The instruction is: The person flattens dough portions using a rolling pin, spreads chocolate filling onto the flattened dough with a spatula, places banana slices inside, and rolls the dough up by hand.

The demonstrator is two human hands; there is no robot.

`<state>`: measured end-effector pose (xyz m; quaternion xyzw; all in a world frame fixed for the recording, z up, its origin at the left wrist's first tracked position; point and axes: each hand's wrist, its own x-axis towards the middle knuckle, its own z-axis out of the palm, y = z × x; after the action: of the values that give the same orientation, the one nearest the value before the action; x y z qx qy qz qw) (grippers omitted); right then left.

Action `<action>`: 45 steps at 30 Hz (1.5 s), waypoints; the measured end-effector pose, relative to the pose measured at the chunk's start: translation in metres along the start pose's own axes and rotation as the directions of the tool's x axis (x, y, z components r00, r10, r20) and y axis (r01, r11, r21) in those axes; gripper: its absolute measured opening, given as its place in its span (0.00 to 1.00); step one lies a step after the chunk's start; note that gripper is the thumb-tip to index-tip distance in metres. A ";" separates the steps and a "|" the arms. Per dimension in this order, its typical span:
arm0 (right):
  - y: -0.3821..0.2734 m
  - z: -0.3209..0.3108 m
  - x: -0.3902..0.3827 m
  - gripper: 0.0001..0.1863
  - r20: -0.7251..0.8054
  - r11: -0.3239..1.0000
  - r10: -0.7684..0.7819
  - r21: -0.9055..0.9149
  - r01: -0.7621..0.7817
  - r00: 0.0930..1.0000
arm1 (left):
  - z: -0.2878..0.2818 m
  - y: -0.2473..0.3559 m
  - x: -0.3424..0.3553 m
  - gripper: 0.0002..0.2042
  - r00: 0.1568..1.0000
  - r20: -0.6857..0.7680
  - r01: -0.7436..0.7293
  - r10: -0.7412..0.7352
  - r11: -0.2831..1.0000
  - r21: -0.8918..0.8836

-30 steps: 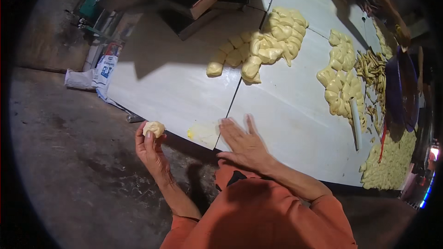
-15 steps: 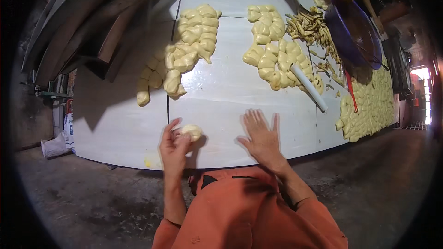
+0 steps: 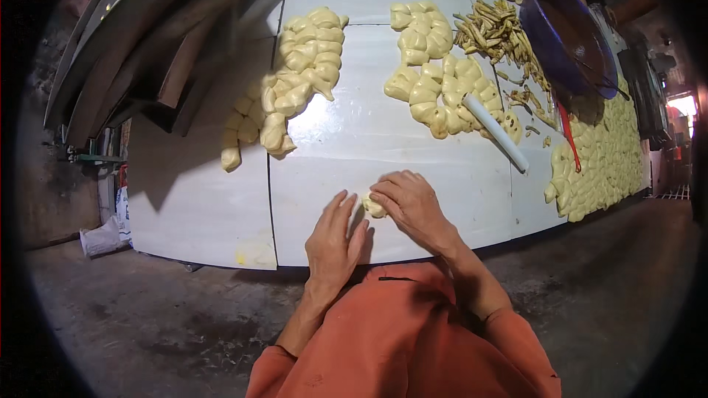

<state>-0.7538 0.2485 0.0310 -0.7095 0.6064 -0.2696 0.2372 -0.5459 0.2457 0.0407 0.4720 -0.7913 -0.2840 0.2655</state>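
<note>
White tabletop (image 3: 339, 166) spans my feed. I see the right hand (image 3: 413, 205) half-curled against a dough ball (image 3: 372, 207), grip unclear; the left hand (image 3: 332, 245) is loosely open alongside.

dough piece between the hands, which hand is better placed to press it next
Probably the right hand: it curls over the far right side of the dough piece, while the left hand is just beside it.

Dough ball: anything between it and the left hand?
Nothing visible: only a narrow gap over the white table separates the left hand from the dough ball. The right hand partly covers the ball from the opposite side.
</note>
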 end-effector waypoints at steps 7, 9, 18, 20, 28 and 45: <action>-0.003 0.018 -0.031 0.45 0.198 0.978 -0.161 -0.097 0.182 0.967 | 0.031 -0.016 -0.021 0.36 0.940 0.304 -0.248 0.158 0.926 0.284; 0.001 0.022 -0.038 0.47 0.235 0.962 -0.155 -0.186 0.201 0.960 | 0.029 -0.017 -0.023 0.41 0.909 0.411 -0.247 0.073 0.887 0.391; 0.009 0.008 -0.046 0.44 0.213 0.960 -0.074 -0.248 0.128 0.974 | 0.008 -0.012 -0.013 0.38 0.908 0.411 -0.251 0.080 0.890 0.382; 0.014 0.015 -0.050 0.43 0.137 0.952 -0.097 -0.275 0.132 0.986 | 0.018 -0.015 -0.001 0.38 0.909 0.381 -0.345 0.171 0.821 0.456; 0.007 0.000 -0.043 0.38 0.109 0.937 -0.092 -0.326 0.123 0.990 | 0.020 -0.005 -0.001 0.40 0.936 0.336 -0.259 0.101 0.846 0.467; 0.169 -0.103 -0.062 0.23 -0.536 0.780 0.211 -0.412 -0.471 0.817 | 0.018 0.001 -0.024 0.40 0.936 0.352 -0.147 0.013 0.923 0.357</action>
<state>-0.9539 0.2834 -0.0108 -0.5355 0.8164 -0.2039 -0.0719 -0.5490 0.2713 0.0253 0.4243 -0.8838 -0.1930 0.0394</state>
